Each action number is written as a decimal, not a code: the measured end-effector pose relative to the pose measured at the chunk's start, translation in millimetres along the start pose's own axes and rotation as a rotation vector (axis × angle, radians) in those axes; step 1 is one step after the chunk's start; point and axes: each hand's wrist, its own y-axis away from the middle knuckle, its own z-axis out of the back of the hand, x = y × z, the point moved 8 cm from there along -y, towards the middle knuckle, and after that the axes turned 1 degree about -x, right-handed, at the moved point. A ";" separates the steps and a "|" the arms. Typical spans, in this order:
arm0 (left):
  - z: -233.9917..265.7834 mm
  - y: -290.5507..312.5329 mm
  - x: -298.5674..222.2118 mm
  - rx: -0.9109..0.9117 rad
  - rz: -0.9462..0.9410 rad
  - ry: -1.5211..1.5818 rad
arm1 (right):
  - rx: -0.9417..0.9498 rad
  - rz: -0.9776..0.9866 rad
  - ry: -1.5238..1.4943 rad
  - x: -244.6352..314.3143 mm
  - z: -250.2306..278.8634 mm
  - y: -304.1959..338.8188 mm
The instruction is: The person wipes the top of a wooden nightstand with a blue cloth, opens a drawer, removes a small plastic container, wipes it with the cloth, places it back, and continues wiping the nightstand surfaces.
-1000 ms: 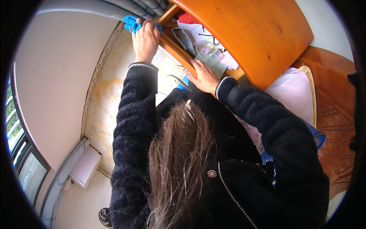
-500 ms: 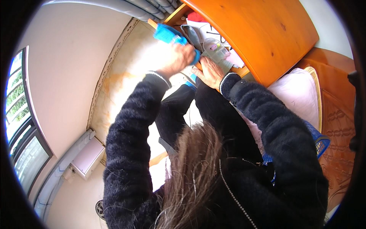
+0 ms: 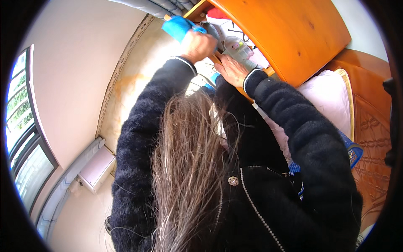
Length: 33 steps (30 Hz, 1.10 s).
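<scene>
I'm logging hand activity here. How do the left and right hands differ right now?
The left hand is fisted around a blue cloth; the right hand lies flat and open in the wooden drawer. The left is raised higher than the right. Both wear fuzzy black sleeves.

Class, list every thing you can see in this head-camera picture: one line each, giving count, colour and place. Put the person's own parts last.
Blue cloth: one, blue, top centre, in the left hand.
Clear container: one, see-through, in the drawer by the right hand.
Drawer: one, orange wood, open, under the tabletop.
Tabletop: one, orange wood, upper right.
Pillow: one, pale pink, right.
Window: one, left edge.
Left hand: one, grip shut on blue cloth.
Right hand: one, resting in the drawer.
</scene>
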 end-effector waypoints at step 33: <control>-38.6 199.4 32.7 -1.096 1.158 1.821 | -0.066 0.043 0.240 40.3 -12.0 -66.2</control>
